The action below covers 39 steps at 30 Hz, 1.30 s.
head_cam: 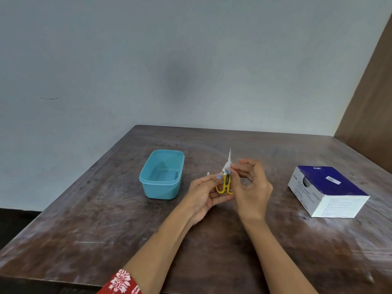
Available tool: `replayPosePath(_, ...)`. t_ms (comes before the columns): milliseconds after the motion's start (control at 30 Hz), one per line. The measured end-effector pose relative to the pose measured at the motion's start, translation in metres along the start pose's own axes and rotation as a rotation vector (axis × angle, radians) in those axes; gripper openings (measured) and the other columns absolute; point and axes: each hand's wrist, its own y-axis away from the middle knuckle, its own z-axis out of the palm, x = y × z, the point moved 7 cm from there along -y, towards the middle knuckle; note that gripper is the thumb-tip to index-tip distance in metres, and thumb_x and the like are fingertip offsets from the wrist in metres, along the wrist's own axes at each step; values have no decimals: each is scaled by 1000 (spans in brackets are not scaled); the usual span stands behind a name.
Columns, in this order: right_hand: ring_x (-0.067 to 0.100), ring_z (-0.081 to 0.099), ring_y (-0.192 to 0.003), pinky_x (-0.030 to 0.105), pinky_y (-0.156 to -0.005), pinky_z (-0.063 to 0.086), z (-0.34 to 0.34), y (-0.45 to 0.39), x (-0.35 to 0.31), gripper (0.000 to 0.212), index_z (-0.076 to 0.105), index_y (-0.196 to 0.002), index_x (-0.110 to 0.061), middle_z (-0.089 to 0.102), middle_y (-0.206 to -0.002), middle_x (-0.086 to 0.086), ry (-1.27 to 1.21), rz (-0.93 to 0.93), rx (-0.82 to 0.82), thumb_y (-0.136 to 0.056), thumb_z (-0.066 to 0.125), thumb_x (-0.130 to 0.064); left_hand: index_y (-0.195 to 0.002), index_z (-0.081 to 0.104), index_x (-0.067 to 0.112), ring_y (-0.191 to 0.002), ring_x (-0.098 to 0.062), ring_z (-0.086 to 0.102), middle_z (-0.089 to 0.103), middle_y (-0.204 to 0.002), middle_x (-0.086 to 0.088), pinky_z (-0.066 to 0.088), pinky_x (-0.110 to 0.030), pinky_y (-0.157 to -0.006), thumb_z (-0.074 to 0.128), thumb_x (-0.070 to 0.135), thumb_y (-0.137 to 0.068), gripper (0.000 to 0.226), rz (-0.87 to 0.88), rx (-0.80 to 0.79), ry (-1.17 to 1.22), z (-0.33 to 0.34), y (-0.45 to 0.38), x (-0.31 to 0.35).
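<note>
While both hands meet above the middle of the table [106, 219], a teal tub [161, 190] stands just to their left, open at the top, with nothing to be seen inside. Well off to the right lies a blue and white box [339, 205], tilted a little, its print too small to read. A tiny white scrap [208, 173] lies on the wood between the tub and the hands. Nothing stands between the hands and either container. A red patterned sleeve [122, 282] shows at the lower edge.

The left hand [202, 194] is turned palm up, its fingers curled under small yellow scissors [222, 188] and its thumb laid over them; the blades are hidden behind the fingers. The right hand [252, 187] shows its back, thumb and forefinger pinching a thin white packet [227, 165] that stands upright just above the scissors, touching them or nearly so. Its other fingers are loosely spread and raised. Scissors and packet are held clear of the wood, nearer the tub than the box.
</note>
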Motion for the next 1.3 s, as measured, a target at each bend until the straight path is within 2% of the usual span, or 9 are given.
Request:
replayPosePath(67, 5, 68, -78, 17, -74, 53, -4, -1, 2, 38, 53, -99, -22, 69, -82, -5, -48, 61, 36, -77, 71, 3, -102, 64, -3, -68, -18, 70, 71, -73, -10, 60, -35, -68, 50, 9, -92, 20, -35, -50, -25, 4, 2, -2)
replayPosePath(200, 4, 69, -76, 16, -67, 54, -6, -2, 6, 44, 48, -107, -21, 69, -84, -4, -138, 191, 54, -77, 73, -1, -100, 65, -1, -71, -19, 71, 72, -76, -10, 60, -35, -71, 50, 7, -92, 19, -35, -81, -43, 7, 4, -3)
replayPosePath(400, 8, 66, -58, 23, -56, 52, -1, -1, 13, 41, 49, -94, -33, 71, -69, -4, -163, 319, 6, -76, 75, -7, -102, 65, 0, -74, -20, 71, 73, -80, -12, 59, -38, -73, 51, 6, -91, 19, -11, -47, -28, 3, 3, -2)
replayPosePath(567, 17, 68, -64, 37, -65, 56, -3, -1, 20, 40, 53, -110, -23, 73, -75, -2, -179, 372, 54, -78, 73, -7, -102, 65, 0, -79, -21, 71, 73, -85, -14, 59, -39, -77, 53, 7, -90, 19, -55, -99, -33, 6, 3, -3)
replayPosePath(700, 12, 69, -66, 28, -62, 55, -2, -1, 20, 30, 61, -101, -21, 73, -77, -5, -162, 353, 46, -79, 72, -5, -100, 66, 1, -77, -20, 71, 73, -82, -12, 60, -36, -74, 53, 7, -90, 18, -13, -62, -21, 4, 2, -3)
replayPosePath(833, 14, 70, -77, 27, -66, 57, 6, 0, 21, 26, 66, -82, -24, 71, -79, -2, -127, 324, -30, -77, 72, 0, -100, 66, 1, -77, -21, 71, 73, -83, -12, 60, -35, -70, 53, 7, -90, 18, 36, 3, 18, -4, -1, 1)
replayPosePath(967, 10, 70, -76, 26, -69, 56, -1, -1, 21, 25, 68, -81, -29, 72, -80, -4, -101, 281, 54, -78, 73, -5, -103, 65, -1, -77, -21, 71, 73, -82, -13, 60, -36, -74, 53, 8, -90, 19, -17, -50, -33, 2, 2, -3)
replayPosePath(1133, 3, 67, -74, 16, -67, 53, -10, -2, 17, 24, 68, -83, -30, 71, -82, -7, -130, 263, 150, -81, 71, -6, -104, 64, -2, -80, -21, 71, 73, -86, -14, 59, -38, -76, 53, 8, -90, 21, -71, -94, -60, 6, 3, -8)
replayPosePath(1300, 9, 68, -73, 24, -66, 55, -3, -2, 19, 23, 68, -80, -32, 71, -79, -5, -114, 302, 73, -81, 71, -9, -100, 66, 0, -77, -21, 71, 73, -82, -13, 58, -39, -77, 52, 8, -91, 18, -10, -55, -40, 2, 0, -5)
